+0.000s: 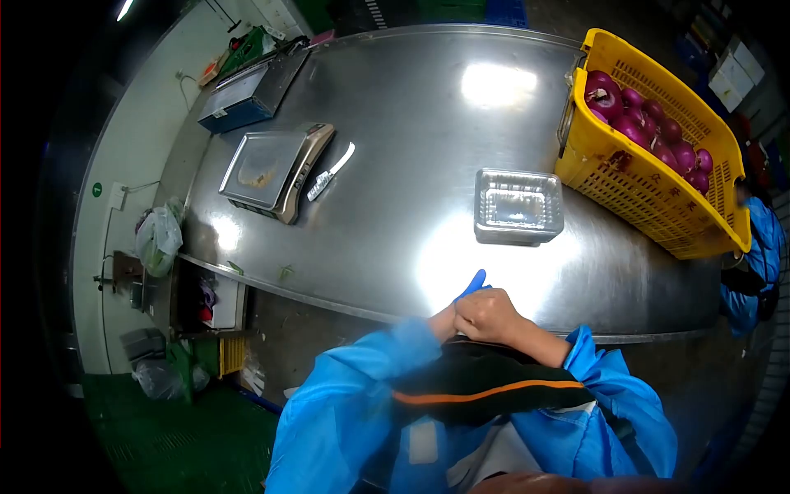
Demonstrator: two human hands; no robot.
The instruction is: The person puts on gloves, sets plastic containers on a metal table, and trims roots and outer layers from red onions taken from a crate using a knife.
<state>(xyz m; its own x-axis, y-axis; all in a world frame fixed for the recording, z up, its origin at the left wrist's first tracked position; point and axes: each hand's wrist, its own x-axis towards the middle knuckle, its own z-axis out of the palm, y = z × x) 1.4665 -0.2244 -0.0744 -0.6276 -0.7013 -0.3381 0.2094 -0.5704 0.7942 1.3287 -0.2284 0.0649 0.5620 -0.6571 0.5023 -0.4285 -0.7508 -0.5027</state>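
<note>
My left hand wears a blue glove, and one gloved finger sticks out straight, pointing up and right. The rest of that hand is hidden behind my right hand. Bare and closed, my right hand presses against the left hand near the wrist, seemingly gripping the glove; what lies under its fingers is hidden. Both hands are in front of my body at the near edge of the metal table. Just beyond them stands a stack of clear plastic trays.
At the right a yellow crate holds several red onions. A scale sits left, beside a small knife with a curved blade. Behind it is a metal box. Plastic bags hang off the left side. Someone in blue is at far right.
</note>
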